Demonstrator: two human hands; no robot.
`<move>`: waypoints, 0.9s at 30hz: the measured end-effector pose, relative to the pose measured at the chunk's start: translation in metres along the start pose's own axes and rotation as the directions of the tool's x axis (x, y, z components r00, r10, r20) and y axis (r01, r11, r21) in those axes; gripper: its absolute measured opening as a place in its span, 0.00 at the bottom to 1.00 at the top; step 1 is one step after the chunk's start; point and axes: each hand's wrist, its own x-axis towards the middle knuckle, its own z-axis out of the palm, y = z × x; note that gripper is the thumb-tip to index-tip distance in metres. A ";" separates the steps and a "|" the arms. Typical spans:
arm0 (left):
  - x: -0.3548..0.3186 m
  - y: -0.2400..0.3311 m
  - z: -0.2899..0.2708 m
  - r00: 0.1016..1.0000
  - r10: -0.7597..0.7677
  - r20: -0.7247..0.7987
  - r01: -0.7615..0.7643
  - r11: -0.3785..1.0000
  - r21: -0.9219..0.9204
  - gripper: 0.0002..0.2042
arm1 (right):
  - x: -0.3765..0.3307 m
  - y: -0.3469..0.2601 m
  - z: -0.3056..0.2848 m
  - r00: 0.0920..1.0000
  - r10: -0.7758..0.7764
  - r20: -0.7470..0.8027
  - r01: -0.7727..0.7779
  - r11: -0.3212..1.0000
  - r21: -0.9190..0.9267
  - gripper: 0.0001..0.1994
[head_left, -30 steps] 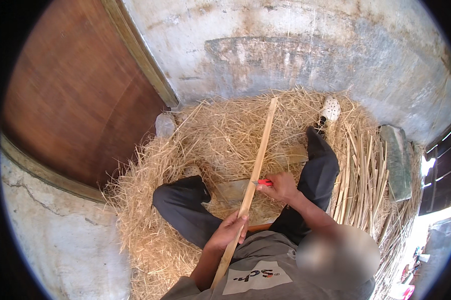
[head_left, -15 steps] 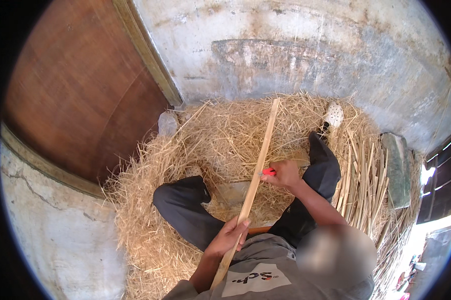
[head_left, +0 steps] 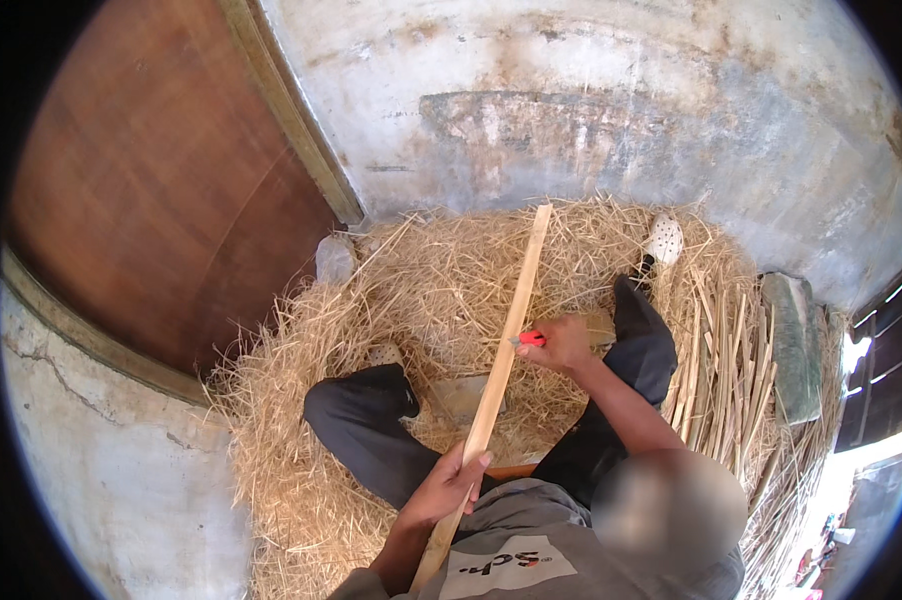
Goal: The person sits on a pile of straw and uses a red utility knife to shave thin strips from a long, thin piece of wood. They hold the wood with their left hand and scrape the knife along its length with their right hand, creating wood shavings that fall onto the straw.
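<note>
so this looks like the shaving/splitting stage on a long pale wooden strip (head_left: 506, 335). the person sits on a big pile of straw-like shavings (head_left: 441, 290) against a stained concrete wall (head_left: 611, 110), legs spread, and the strip runs from near the lap up and away across the pile, its far end close to the wall. the left hand (head_left: 449, 488) is wrapped shut around the near part of the strip, thumb on top, steadying it. the right hand (head_left: 563, 343) is closed around a small red-handled cutter (head_left: 531, 339), with the tip pressed right against the strip's right edge about midway along.

my read: the blade is mid-stroke along the edge, and the next bit needs the left hand to hold the strip firm while the blade slides along the grain without digging in. slipping toward the knee looks like the risk.

compared with a second ago, the right hand and cutter sit a touch farther up the strip, and the left hand hasn't let go. a bundle of finished slats (head_left: 731, 370) lies to the right, a brown door (head_left: 161, 190) on the left.
</note>
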 end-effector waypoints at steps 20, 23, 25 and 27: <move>0.017 0.017 0.002 0.999 0.007 0.038 -0.014 0.978 0.210 0.18 | 0.078 0.113 -0.042 0.886 0.396 -0.243 -0.459 0.826 -0.328 0.34; 0.015 0.020 0.001 0.999 -0.038 0.023 0.033 0.981 0.193 0.18 | 0.088 0.133 -0.031 0.800 0.566 -0.199 -0.600 0.746 -0.290 0.38; 0.007 0.019 0.005 0.995 -0.055 0.080 0.043 0.988 0.149 0.17 | 0.083 0.181 -0.026 0.528 0.805 -0.271 -0.848 0.479 -0.226 0.41; -0.023 0.016 0.002 0.989 -0.056 0.136 0.043 0.995 0.095 0.15 | 0.081 0.176 -0.040 0.559 0.809 -0.181 -0.829 0.544 -0.128 0.45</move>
